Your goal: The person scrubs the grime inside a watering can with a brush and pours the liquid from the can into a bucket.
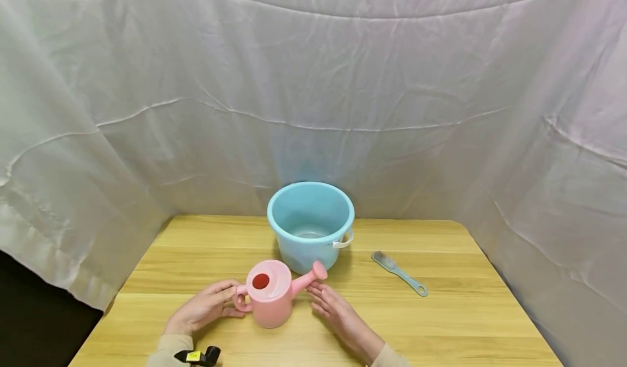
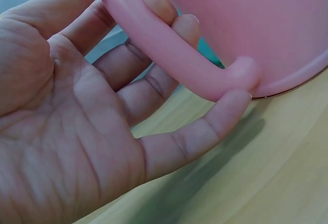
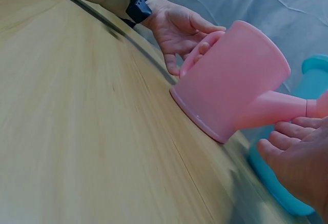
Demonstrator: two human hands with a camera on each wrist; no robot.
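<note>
A pink watering can (image 1: pixel 270 295) stands on the wooden table (image 1: pixel 441 323), in front of a light blue bucket (image 1: pixel 311 221). My left hand (image 1: pixel 208 304) holds the can's handle (image 2: pixel 169 55): fingers pass through the loop, the little finger lies under its lower end, and the thumb sits on top. The can's body (image 3: pixel 230 75) rests flat on the table. My right hand (image 1: pixel 333 307) lies on the table just under the spout (image 1: pixel 308 277), its fingers (image 3: pixel 287 131) straight and at the spout's underside. It grips nothing.
A light blue brush (image 1: pixel 399 273) lies on the table right of the bucket. White cloth (image 1: pixel 313 84) hangs behind and at both sides. The bucket has a white handle (image 1: pixel 343 242) on its right.
</note>
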